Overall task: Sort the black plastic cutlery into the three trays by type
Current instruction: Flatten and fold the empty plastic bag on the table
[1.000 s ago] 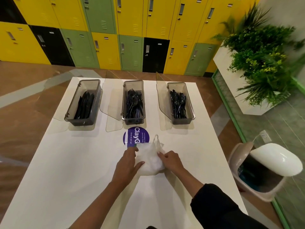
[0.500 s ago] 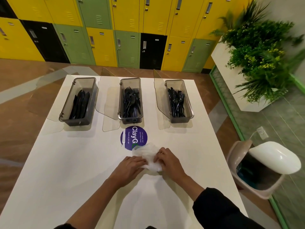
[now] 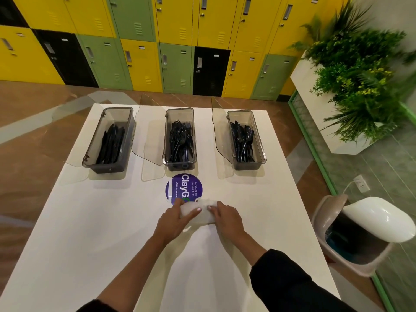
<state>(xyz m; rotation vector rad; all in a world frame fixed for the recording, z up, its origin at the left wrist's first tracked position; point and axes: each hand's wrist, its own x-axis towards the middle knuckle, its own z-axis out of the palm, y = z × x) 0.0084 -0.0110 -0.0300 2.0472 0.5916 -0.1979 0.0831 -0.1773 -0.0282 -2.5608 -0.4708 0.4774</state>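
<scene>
Three clear trays stand in a row at the far side of the white table (image 3: 67,233). The left tray (image 3: 90,152) holds black knives (image 3: 110,144), the middle tray (image 3: 180,164) black forks (image 3: 180,140), the right tray (image 3: 258,140) black spoons (image 3: 242,140). Near the table's middle, my left hand (image 3: 174,219) and my right hand (image 3: 227,218) hold a folded white plastic bag (image 3: 198,211) between them, fingers curled round its two ends. The bag lies flat on the table.
A round purple sticker (image 3: 183,186) lies just beyond the bag. Each tray's clear lid hangs open at its side. A swing-lid bin (image 3: 364,230) stands on the floor at the right, a planter (image 3: 351,86) behind it. Lockers line the back wall.
The loose white bag has been pressed down and folded into a small flat packet. Both hands have closed in on it from either side.
</scene>
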